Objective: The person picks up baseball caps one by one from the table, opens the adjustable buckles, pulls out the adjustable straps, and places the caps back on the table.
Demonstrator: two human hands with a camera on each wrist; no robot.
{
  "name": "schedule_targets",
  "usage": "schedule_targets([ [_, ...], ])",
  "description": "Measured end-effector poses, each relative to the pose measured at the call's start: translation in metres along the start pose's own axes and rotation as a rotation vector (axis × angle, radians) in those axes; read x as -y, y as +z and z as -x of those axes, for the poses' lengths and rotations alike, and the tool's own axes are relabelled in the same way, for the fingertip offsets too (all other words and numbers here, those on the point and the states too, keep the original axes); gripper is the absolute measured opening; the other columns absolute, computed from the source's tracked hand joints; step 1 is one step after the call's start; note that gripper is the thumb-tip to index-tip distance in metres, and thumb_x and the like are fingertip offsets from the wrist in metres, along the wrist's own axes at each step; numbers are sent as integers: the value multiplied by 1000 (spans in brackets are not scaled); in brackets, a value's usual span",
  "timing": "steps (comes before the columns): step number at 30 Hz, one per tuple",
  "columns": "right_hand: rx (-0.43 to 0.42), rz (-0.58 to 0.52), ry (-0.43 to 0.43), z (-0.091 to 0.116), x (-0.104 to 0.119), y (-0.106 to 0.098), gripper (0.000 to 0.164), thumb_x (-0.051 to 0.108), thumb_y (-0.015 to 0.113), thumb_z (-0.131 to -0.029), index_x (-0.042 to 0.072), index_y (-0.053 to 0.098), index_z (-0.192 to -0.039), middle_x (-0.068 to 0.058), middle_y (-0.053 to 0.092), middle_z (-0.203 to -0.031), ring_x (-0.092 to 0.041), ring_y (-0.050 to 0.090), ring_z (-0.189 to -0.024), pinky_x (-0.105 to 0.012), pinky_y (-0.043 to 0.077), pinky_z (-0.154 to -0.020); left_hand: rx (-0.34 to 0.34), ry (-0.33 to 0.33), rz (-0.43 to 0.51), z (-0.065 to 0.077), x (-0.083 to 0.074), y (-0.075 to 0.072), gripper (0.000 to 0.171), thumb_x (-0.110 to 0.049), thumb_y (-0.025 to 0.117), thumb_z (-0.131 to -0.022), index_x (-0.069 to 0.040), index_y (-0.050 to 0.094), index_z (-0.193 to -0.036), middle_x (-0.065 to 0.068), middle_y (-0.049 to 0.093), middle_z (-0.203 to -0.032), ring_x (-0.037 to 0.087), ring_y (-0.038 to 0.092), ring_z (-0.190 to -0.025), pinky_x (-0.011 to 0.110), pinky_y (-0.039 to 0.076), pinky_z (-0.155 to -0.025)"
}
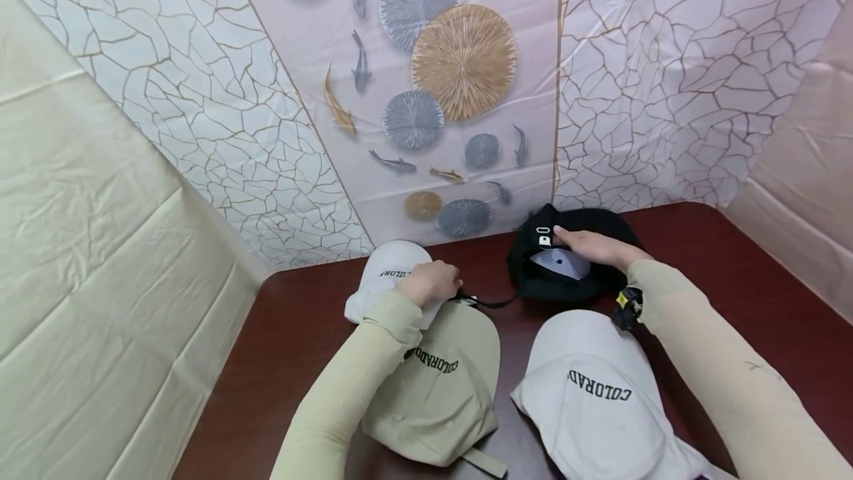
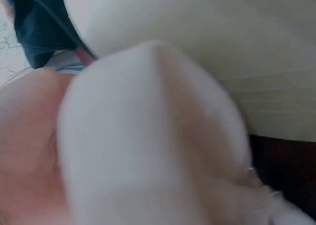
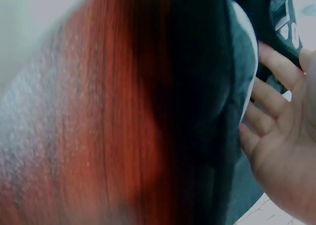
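Note:
A black cap [image 1: 600, 224] lies at the back of the table with its light lining showing. My right hand [image 1: 596, 247] grips it, with the thumb on the outside and the fingers tucked inside the opening; the right wrist view shows those fingers [image 3: 271, 94] behind the rim. From this cap a thin black strap [image 1: 496, 304] runs left to my left hand [image 1: 429, 284], which pinches its end. A white cap [image 1: 393, 258] and a beige cap [image 1: 433, 391], both lettered, lie beside and beneath the left hand. The left fingertips are hidden in the left wrist view.
Another white lettered cap [image 1: 600, 391] lies at the front right, close by the right forearm. All the caps rest on a dark red table [image 1: 293, 332]. Patterned cloth [image 1: 466, 58] hangs behind its back edge, and plain cloth [image 1: 113, 243] hangs at the left.

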State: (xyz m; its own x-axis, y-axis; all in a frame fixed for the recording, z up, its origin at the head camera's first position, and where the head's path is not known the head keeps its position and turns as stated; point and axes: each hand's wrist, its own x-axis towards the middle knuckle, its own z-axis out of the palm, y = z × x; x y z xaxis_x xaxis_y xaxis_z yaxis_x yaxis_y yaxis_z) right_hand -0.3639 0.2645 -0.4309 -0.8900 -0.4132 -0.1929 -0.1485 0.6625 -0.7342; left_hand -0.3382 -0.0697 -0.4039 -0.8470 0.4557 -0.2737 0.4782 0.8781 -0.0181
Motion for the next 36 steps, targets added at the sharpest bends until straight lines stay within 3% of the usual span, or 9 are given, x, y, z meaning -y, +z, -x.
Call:
schedule_targets([
  [4,-131,33,-36,7,5,-5,72,48,19,-110,-10,41,-147,-33,41,-149,-49,36,-139,-59,32,-110,-18,40,15,6,-4,-10,26,-32,49,-106,-17,68,-98,3,67,-93,20,63,-84,38,49,-74],
  [9,-285,100,-35,32,6,-23,69,47,20,-110,-7,45,-145,-32,45,-146,-49,38,-137,-62,28,-111,-56,112,23,15,-17,-32,24,-35,48,-107,-19,65,-100,-1,63,-86,17,61,-81,35,47,-73],
  [14,-362,198,-53,68,6,-29,59,42,28,-111,-2,50,-143,-31,46,-146,-52,38,-135,-65,30,-107,-57,177,21,39,-38,-46,24,-37,48,-107,-21,60,-94,-3,59,-80,16,59,-75,34,44,-67],
  [22,-420,216,-105,131,0,-2,45,35,42,-109,4,57,-138,-28,52,-141,-52,38,-135,-68,33,-101,-99,358,-39,90,-74,-33,23,-39,52,-105,-21,65,-98,-8,59,-74,12,63,-74,32,49,-64],
  [24,-439,225,-124,147,-3,8,40,31,47,-108,6,60,-136,-25,55,-138,-49,43,-132,-63,37,-98,-121,416,-78,102,-82,-24,23,-38,53,-105,-20,67,-103,-9,60,-76,10,63,-74,29,49,-66],
  [29,-451,309,-174,182,-3,37,34,28,62,-102,14,65,-132,-13,63,-130,-34,56,-121,-27,44,-89,-160,509,-149,134,-94,-5,30,-39,55,-103,-17,66,-120,-8,63,-92,6,65,-87,24,50,-76],
  [31,-443,334,-223,195,-1,52,36,27,68,-98,15,66,-131,-8,64,-129,-23,57,-120,-14,41,-87,-151,527,-154,149,-99,-1,36,-42,57,-102,-19,64,-129,-9,65,-105,6,64,-97,25,50,-81],
  [36,-448,367,-402,226,1,90,51,22,81,-86,15,64,-133,1,63,-129,5,48,-123,-3,29,-95,-163,599,-250,183,-115,4,48,-49,57,-100,-24,55,-141,-11,60,-129,4,58,-116,24,49,-89],
])
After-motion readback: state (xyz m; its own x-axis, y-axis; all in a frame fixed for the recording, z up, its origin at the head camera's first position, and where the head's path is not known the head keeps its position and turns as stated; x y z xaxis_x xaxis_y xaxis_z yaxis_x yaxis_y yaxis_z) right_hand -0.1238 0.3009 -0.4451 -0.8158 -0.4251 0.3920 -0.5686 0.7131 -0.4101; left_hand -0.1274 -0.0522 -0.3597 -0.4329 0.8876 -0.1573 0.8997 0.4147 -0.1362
